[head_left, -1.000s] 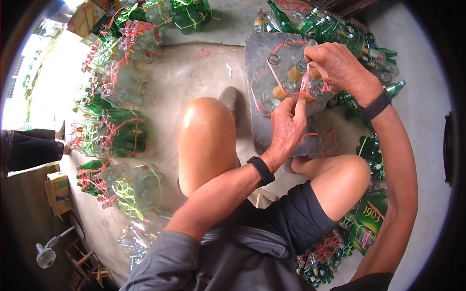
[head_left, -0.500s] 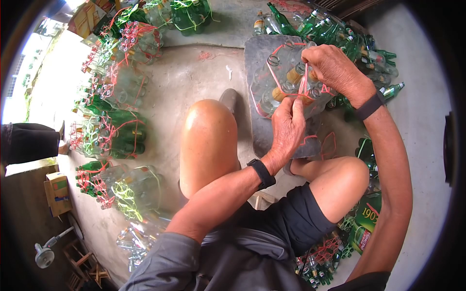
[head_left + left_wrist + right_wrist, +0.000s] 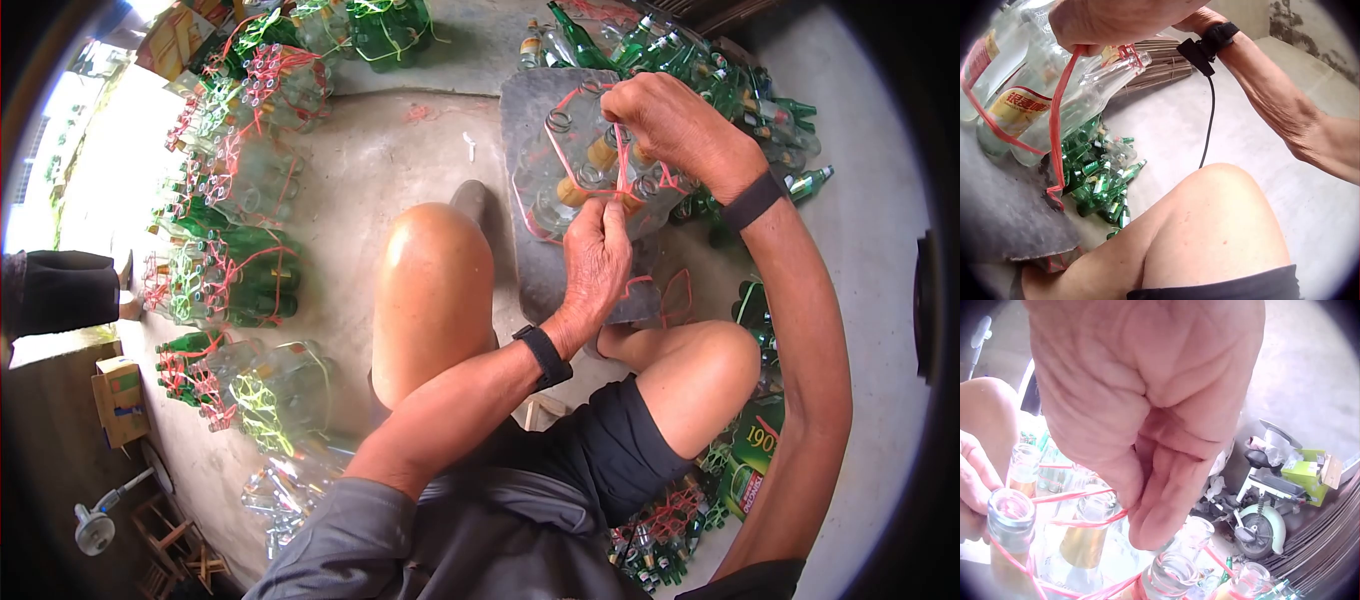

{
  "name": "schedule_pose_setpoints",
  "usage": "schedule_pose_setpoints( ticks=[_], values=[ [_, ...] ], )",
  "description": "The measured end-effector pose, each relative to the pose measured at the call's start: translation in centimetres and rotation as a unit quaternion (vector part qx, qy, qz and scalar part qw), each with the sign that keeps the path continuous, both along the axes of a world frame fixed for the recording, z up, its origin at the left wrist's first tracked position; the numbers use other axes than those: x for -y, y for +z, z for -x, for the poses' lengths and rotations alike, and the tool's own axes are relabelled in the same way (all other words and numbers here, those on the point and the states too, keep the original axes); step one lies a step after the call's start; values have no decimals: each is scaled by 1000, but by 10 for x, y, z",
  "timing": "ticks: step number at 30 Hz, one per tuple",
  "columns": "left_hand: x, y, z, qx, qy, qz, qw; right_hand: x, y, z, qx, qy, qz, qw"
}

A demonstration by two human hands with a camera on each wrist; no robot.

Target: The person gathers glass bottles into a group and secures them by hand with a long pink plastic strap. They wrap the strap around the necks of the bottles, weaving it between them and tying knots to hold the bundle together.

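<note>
A bundle of clear glass bottles [image 3: 558, 168], some with gold neck labels, stands on a dark slab [image 3: 540, 285] in the head view. Red plastic twine [image 3: 553, 150] runs round and between the necks. My left hand [image 3: 597, 255] pinches the twine between thumb and fingers at the bundle's near side. Above the necks, my right hand [image 3: 675, 130] holds a strand drawn taut from there; in the right wrist view its thumb and fingers [image 3: 1163, 509] pinch the twine. A loose red strand [image 3: 1057, 119] hangs below my left hand in the left wrist view.
Loose green bottles [image 3: 690, 70] lie piled beyond the slab and to its right. Tied bottle bundles [image 3: 250, 265] line the left side. My bent knee [image 3: 430, 250] is beside the slab. Another person's leg [image 3: 65, 290] shows at far left. A scooter [image 3: 1260, 519] stands behind.
My right hand has moved a little left and up over the necks, with the strand still in its fingers. The left hand stays at nearly the same spot.
</note>
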State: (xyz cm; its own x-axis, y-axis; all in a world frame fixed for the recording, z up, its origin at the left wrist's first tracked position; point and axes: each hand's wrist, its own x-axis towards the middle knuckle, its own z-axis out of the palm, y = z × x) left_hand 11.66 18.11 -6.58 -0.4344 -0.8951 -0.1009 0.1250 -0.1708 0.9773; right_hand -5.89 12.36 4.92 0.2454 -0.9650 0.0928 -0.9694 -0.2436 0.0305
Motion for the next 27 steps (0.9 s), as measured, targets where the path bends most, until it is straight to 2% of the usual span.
schedule_pose_setpoints(
  ticks=[2,6,8,11,14,18,24,26,27],
  values=[
    [0,0,1,-3,1,-16,1000,4,-4,1,44,39,39,998],
    [1,9,-2,4,-28,-84,996,9,0,-3,66,9,-1,998],
    [1,1,1,-5,-8,-9,1000,11,1,-4,97,-26,-25,995],
    [1,0,1,-5,-12,-20,1000,20,3,-3,125,-50,-83,987],
    [2,2,1,-7,1,-1,1000,31,-5,3,132,-40,-83,987],
    [1,7,-1,-15,-1,-10,1000,33,-8,-9,138,-54,-90,985],
    [3,-2,1,-28,0,-13,1000,41,-13,-15,57,-96,-116,987],
    [4,1,-2,-34,-8,-11,999,40,-14,-19,58,-162,-126,977],
    [4,-1,-2,-34,-9,-10,999,39,-18,-18,58,-163,-125,977]
  ],
)
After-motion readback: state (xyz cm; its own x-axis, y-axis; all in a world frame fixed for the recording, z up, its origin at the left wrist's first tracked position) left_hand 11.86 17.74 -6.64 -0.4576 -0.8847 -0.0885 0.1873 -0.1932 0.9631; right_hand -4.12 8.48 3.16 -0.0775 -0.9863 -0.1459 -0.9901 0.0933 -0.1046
